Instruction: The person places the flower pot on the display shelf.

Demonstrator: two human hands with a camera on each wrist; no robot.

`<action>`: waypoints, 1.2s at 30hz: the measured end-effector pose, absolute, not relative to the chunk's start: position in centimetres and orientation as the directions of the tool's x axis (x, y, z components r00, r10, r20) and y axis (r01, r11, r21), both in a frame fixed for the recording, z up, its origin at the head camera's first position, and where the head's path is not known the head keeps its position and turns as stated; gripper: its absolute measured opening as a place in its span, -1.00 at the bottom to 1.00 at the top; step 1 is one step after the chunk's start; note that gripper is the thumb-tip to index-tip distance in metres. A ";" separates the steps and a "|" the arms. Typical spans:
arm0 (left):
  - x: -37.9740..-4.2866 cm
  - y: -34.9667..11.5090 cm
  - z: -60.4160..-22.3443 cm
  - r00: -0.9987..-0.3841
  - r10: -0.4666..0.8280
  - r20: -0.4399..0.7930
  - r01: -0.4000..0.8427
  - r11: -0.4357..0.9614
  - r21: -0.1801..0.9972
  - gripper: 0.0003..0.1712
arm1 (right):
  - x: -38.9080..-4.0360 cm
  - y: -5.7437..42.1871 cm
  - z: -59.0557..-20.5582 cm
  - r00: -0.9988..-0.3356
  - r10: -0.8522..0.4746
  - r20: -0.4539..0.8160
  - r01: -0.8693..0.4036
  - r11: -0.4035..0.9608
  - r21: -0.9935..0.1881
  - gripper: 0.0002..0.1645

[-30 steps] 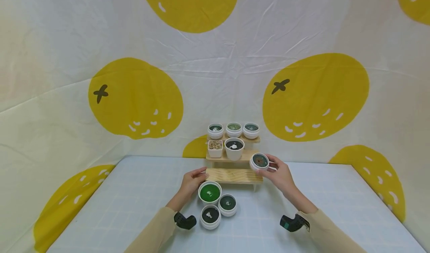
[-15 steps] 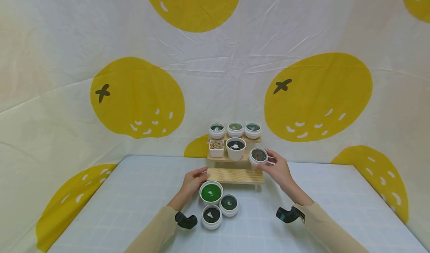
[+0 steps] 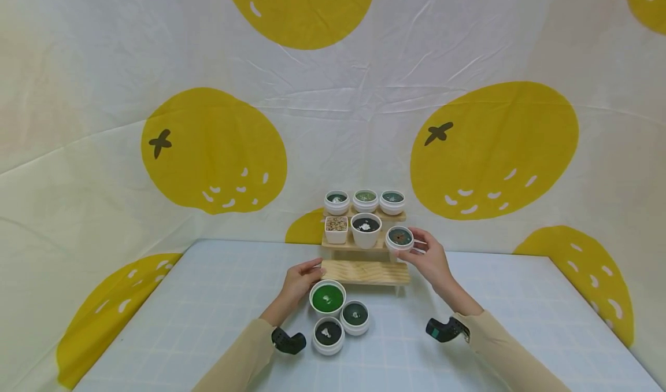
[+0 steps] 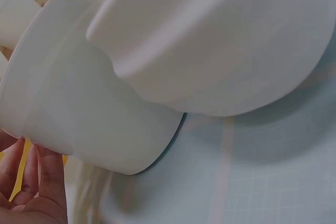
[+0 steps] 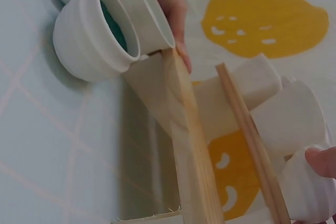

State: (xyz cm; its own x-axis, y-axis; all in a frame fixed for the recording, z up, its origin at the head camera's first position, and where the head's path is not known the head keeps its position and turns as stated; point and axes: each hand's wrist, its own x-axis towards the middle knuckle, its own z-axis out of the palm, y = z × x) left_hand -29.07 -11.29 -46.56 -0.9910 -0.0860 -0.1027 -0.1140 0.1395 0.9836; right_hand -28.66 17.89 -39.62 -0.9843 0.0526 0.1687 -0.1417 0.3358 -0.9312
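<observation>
Tiers of a wooden stand (image 3: 366, 272) are stepping up toward the back, probably so that every top is showing above the row in front: three small pots (image 3: 366, 201) are sitting highest, with a square pot (image 3: 336, 231) and a tall cup (image 3: 366, 237) on the middle tier. Beside that cup, at the middle tier's right end, a brown-centred pot (image 3: 399, 237) is being pinched by the right hand (image 3: 428, 259); whether wood is bearing its weight is not showing. The hand is gripping from the outer side, likely because the tall cup is blocking the other. A green-topped cup (image 3: 328, 298) and two dark-topped pots (image 3: 355, 314) are clustering before the stand, seemingly within easy reach. Right thumb is lying toward the viewer, fingers behind, the forearm slanting in from lower right. Opposite, the left hand (image 3: 299, 281) is touching the lowest tier's left end, perhaps steadying it, its forearm angling inward; whether its fingers are clasping the wood, I cannot tell.
</observation>
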 end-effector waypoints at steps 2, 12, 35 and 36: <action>-29.1 -11.3 -46.6 -0.991 -0.086 -0.102 -0.113 0.141 0.984 -0.52 | -28.7 17.9 -39.7 -0.984 0.053 0.171 -0.144 0.335 -0.931 -0.16; -29.1 -11.1 -46.7 -0.990 -0.093 -0.105 -0.118 0.146 0.982 -0.55 | -28.9 18.0 -39.8 -0.985 0.065 0.161 -0.132 0.318 -0.939 -0.17; -29.1 -11.3 -46.9 -0.994 -0.090 -0.067 -0.077 0.117 0.990 -0.55 | -29.1 17.5 -40.6 -0.968 0.138 0.211 -0.169 0.262 -0.950 -0.34; -29.1 -11.3 -46.9 -0.993 -0.091 -0.071 -0.081 0.115 0.990 -0.55 | -29.1 17.4 -40.6 -0.968 0.139 0.210 -0.169 0.256 -0.952 -0.35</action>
State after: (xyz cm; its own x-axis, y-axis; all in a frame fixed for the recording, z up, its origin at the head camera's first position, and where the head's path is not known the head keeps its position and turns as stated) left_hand -29.12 -11.26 -46.91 -0.9933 -0.0911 -0.0708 -0.0811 0.1148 0.9901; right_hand -29.13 17.42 -40.56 -0.9677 0.1394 0.2099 -0.1694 0.2564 -0.9516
